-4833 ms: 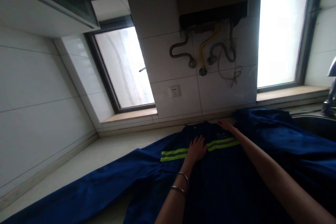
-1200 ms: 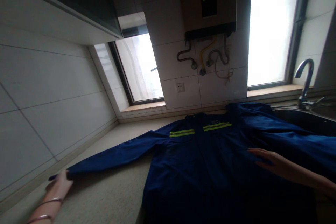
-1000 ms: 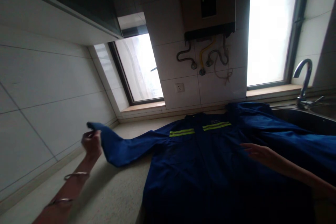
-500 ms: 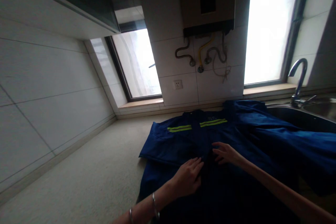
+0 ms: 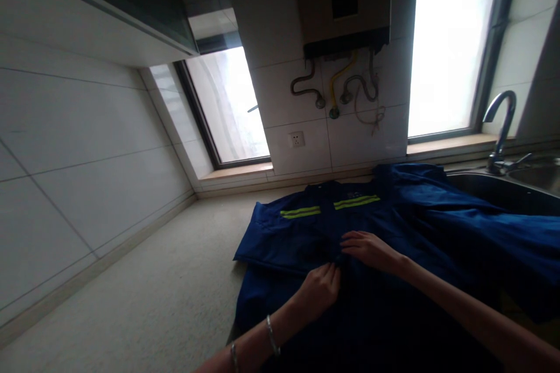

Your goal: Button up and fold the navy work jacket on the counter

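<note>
A dark blue work jacket (image 5: 284, 245) with yellow-green reflective strips across the chest lies spread over the counter, its collar toward the wall. My left hand (image 5: 321, 287), with two silver bangles on the wrist, is closed on the cloth along the jacket's front middle. Just above and to the right, my right hand (image 5: 370, 250) has its fingers drawn together on the same front edge. The fingertips of both hands are close to each other. Whatever small part of the front they pinch is too dark to make out.
To the right are a sink (image 5: 472, 186) and a curved faucet (image 5: 501, 128); a sleeve lies along the sink's near edge. The pale counter (image 5: 166, 280) extends left to a tiled wall. A water heater (image 5: 343, 0) with pipes hangs above, between two windows.
My right hand has moved left, closer to my left hand, and its fingers have come together. My left fingers have curled in on the jacket's front.
</note>
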A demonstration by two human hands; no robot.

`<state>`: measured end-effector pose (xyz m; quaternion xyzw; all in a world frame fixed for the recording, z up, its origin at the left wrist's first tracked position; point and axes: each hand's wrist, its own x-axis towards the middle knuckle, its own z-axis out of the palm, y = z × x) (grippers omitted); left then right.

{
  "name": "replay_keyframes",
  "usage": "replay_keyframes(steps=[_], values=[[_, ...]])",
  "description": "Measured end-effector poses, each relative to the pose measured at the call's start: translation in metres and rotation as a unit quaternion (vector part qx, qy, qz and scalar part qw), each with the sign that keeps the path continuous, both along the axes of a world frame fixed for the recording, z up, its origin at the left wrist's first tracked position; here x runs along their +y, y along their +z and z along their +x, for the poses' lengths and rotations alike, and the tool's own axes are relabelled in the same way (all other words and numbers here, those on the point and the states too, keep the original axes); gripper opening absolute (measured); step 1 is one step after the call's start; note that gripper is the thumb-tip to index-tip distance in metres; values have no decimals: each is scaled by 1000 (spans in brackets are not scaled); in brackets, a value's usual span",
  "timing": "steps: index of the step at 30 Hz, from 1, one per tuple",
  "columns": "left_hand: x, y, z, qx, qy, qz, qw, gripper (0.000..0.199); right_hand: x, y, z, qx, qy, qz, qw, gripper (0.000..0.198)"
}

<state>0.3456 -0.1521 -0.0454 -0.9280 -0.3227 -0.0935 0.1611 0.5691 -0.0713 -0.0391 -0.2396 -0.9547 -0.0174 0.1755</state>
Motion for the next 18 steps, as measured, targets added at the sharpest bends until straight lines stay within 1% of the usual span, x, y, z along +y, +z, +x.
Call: replay_keyframes(steps=[5,11,15,18], values=[[-3,1,-8,24,-44,28,998,35,0,-17,-1,14,-8,73,997,24],[-3,-9,-10,13,-47,29,998,36,-1,-22,-2,-7,-13,103,995,22],[-4,-7,-8,-2,-38,-8,999,34,-2,-24,0,11,3,106,994,22],[-5,-1,-2,-29,4,-30,999,39,-1,-27,1,24,4,107,994,19]])
